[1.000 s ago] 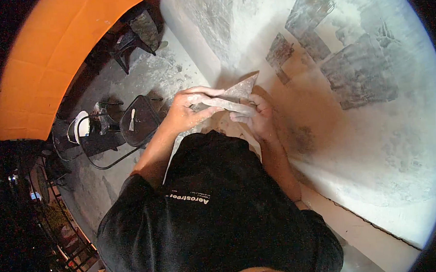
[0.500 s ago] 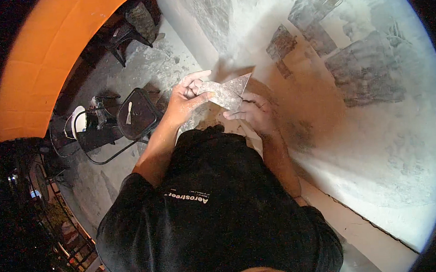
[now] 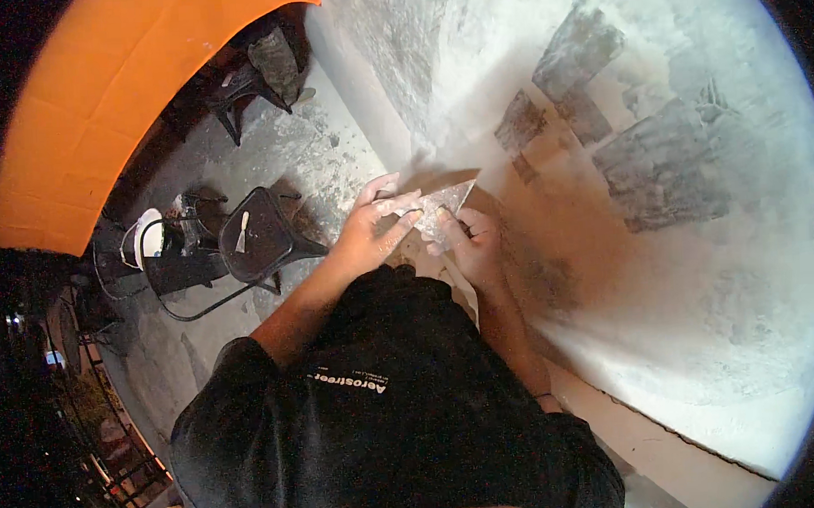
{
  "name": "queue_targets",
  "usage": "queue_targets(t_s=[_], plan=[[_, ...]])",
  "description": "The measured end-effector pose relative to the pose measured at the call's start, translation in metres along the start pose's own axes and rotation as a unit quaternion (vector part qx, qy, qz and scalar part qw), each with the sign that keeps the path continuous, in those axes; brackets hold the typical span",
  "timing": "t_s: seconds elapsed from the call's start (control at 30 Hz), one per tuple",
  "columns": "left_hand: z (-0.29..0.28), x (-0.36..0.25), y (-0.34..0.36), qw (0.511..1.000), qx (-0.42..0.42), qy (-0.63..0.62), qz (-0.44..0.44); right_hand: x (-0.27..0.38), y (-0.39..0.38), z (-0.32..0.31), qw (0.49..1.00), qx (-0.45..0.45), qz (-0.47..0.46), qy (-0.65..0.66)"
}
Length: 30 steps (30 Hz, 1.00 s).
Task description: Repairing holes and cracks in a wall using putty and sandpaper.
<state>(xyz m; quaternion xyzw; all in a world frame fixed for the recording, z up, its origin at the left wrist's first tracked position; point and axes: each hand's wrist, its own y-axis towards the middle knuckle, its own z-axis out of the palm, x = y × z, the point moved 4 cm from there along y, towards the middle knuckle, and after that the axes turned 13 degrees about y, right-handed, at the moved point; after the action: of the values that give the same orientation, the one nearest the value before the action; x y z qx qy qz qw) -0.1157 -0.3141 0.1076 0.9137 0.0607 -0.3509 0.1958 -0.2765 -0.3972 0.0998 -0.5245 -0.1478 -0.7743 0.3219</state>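
A small, dusty grey piece of sandpaper (image 3: pixel 452 197), with speckles and a pointed corner, is held up between both hands in front of my chest. My left hand (image 3: pixel 370 230) has its fingers closed on the left part of it. My right hand (image 3: pixel 475 240) pinches its lower right side, the thumb lying on the face toward me. The fingers behind the sheet are mostly hidden. Pale dust coats the fingers of both hands.
Close on the right stands a pale wall (image 3: pixel 726 285) with dark grey patches. To the left, a black chair (image 3: pixel 274 228) carries a putty knife (image 3: pixel 242 232). A white rounded object (image 3: pixel 150 238) lies beyond it. An orange sheet (image 3: pixel 101 122) hangs at upper left.
Both hands sit slightly lower in the picture. The right hand has moved from the sandpaper's edge to a pinch with its thumb on the face, and the left fingers have shifted over it.
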Motion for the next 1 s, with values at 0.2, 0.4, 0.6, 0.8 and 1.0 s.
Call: queue_targets(t_s=[0.2, 0.4, 0.6, 0.8, 1.0], plan=[[0.004, -0.014, 0.01, 0.997, 0.067, -0.024, -0.011, -0.006, -0.001, -0.008, 0.989, -0.011, -0.111, -0.102], [0.03, 0.024, -0.003, 0.996, 0.045, -0.054, -0.056, 0.0, -0.013, 0.018, 0.99, -0.021, -0.082, -0.109], [0.036, 0.019, -0.003, 0.979, 0.031, -0.112, -0.168, 0.002, -0.016, 0.018, 0.987, -0.063, -0.064, -0.13], [0.038, 0.01, 0.0, 0.977, 0.007, -0.137, -0.163, -0.003, -0.013, 0.016, 0.97, -0.096, -0.155, -0.159], [0.023, -0.011, 0.006, 0.991, 0.073, -0.051, -0.097, -0.016, -0.006, -0.005, 0.969, -0.154, -0.162, -0.105]])
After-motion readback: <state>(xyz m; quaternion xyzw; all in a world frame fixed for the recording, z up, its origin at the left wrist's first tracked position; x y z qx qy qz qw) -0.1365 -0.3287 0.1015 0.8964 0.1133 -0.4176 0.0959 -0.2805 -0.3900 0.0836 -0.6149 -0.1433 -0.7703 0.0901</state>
